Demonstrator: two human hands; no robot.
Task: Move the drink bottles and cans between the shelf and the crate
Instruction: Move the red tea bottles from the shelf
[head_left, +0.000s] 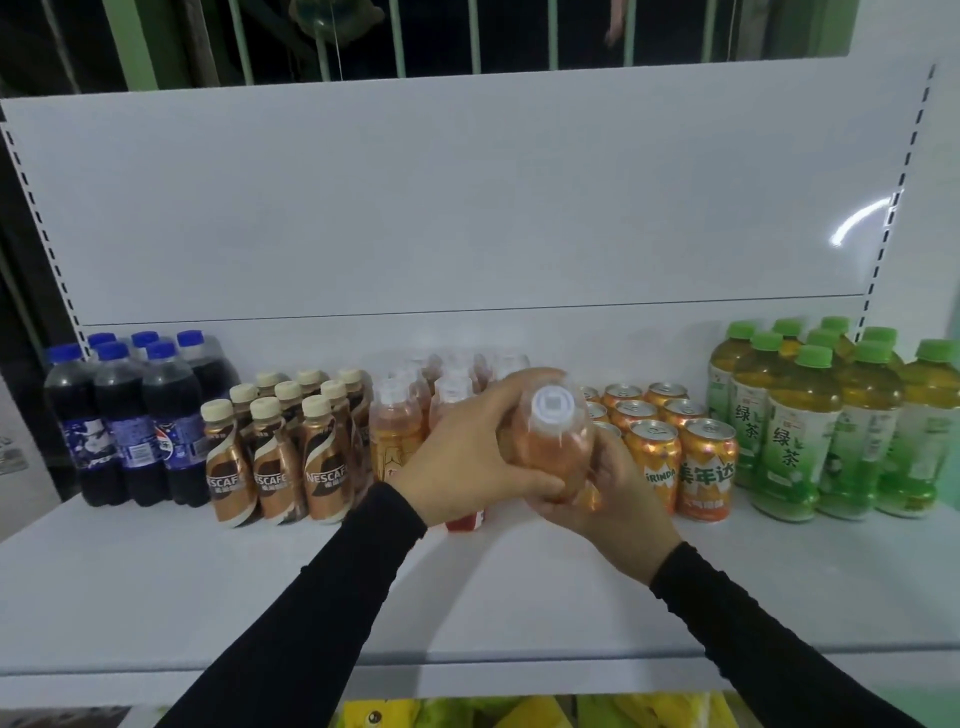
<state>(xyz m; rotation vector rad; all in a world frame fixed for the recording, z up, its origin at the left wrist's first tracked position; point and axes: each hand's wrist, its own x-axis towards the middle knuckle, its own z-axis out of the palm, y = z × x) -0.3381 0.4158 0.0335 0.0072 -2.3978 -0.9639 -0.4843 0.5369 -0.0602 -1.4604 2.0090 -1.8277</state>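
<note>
Both hands hold one orange tea bottle (553, 441) with a clear cap, tilted so its top faces the camera, above the white shelf (156, 587). My left hand (467, 452) grips its left side with fingers curled round it. From below and the right, my right hand (618, 493) cups it. Behind the hands stand several more orange tea bottles (397, 421). No crate is in view.
Cola bottles (124, 415) stand at the shelf's left, then brown coffee bottles (275, 447). Orange soda cans (696, 452) and green tea bottles (810, 431) fill the right. Yellow packets (519, 712) show under the shelf's front edge.
</note>
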